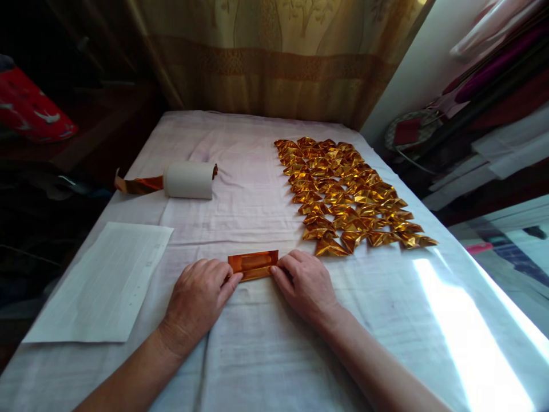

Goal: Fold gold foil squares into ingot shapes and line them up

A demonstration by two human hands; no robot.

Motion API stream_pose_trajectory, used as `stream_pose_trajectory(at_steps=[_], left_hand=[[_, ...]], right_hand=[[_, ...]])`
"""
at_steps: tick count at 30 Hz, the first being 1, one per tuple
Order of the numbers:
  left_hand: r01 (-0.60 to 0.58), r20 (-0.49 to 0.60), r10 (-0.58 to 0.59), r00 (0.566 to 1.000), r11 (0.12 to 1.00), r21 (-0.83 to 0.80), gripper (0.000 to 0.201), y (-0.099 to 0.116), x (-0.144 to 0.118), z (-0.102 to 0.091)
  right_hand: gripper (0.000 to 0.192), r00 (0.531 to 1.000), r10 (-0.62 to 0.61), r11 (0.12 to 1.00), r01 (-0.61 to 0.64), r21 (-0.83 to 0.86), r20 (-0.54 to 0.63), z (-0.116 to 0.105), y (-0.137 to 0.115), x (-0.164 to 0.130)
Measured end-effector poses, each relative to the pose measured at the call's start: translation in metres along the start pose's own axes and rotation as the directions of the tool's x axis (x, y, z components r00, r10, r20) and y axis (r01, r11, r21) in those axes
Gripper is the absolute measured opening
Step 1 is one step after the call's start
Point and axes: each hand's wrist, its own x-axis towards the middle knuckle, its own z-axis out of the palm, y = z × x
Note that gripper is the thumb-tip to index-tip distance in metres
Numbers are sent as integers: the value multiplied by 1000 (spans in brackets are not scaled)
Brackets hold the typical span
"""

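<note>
Folded gold foil strip (253, 265): lies flat on the white cloth (266, 343) between the two hands, left hand (198, 297) palm-down with fingertips pressing its left end, right hand (305, 283) palm-down with fingertips pressing its right end. Folded gold foil pieces (347, 194): laid in rows just beyond the right hand. Foil roll (189, 179): well beyond the left hand; white paper sheet (107, 280): just outside the left hand.

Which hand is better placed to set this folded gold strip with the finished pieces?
Probably the right hand: it touches the gold strip at its right end, nearest the finished pieces. The left hand lies on the far side.
</note>
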Motion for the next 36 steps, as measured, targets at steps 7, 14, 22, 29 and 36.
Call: stream_pose_trajectory(at_steps=[7, 14, 22, 29, 36], left_hand=[[15, 12, -16, 1000, 1000, 15, 31, 0, 1, 0], [27, 28, -27, 999, 999, 22, 32, 1, 3, -2], [28, 53, -29, 998, 1000, 15, 31, 0, 4, -3], [26, 53, -28, 998, 999, 35, 30, 3, 5, -4], [37, 56, -40, 998, 997, 61, 26, 3, 4, -2]], right_hand=[[25, 998, 27, 1000, -26, 7, -63, 6, -1, -2], [28, 994, 10, 1000, -9, 13, -107, 9, -1, -4], [28, 993, 8, 1000, -6, 13, -118, 8, -1, -4], [15, 991, 18, 998, -10, 59, -136, 11, 0, -6], [11, 987, -80, 996, 85, 32, -142, 10, -6, -4]])
